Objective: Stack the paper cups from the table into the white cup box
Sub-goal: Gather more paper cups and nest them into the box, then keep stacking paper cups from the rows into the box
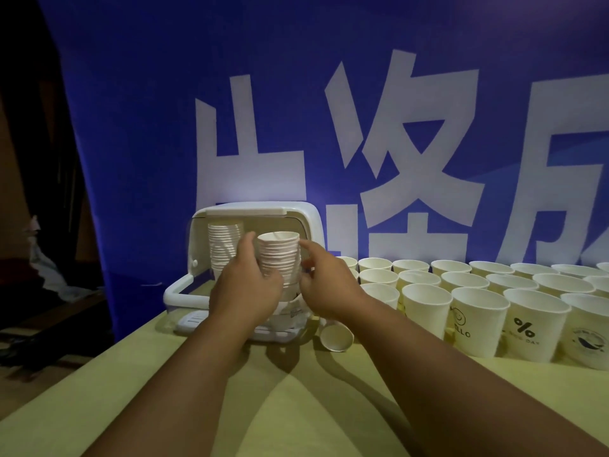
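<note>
The white cup box [306, 222] stands open at the back of the yellow table [296, 407], its front flap [178, 293] folded down. Inside it are two tall stacks of nested paper cups. The left stack [222, 245] stands against the box's left wall. My left hand [245, 285] grips the right stack [279, 255] from its left side. My right hand [324, 285] is at that stack's right side, index finger straight and touching it near the top. Rows of loose paper cups [474, 291] stand upright to the right of the box.
One paper cup [336, 338] lies on its side just right of the box's front corner. A blue banner [329, 127] with large white characters hangs right behind the table. The table's left edge drops to a dark floor area.
</note>
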The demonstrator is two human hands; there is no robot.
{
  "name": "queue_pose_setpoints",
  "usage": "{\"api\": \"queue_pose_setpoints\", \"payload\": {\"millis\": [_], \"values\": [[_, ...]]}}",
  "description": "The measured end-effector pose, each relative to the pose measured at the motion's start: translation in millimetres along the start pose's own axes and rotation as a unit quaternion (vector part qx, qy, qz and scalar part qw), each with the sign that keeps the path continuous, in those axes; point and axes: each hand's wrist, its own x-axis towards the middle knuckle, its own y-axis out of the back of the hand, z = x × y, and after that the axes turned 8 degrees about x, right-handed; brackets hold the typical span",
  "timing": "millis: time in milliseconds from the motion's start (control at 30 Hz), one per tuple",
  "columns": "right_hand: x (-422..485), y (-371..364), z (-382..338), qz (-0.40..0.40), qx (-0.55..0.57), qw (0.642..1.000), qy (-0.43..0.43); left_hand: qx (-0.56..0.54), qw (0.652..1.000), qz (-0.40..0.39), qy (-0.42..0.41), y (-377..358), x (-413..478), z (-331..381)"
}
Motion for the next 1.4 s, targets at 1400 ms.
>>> {"api": "queue_pose_setpoints", "payload": {"millis": [1400], "values": [[-2,8,1,0.06,-0.029,0.997,-0.041,0.032,0.998,-0.031,-0.048,6,1,6]]}}
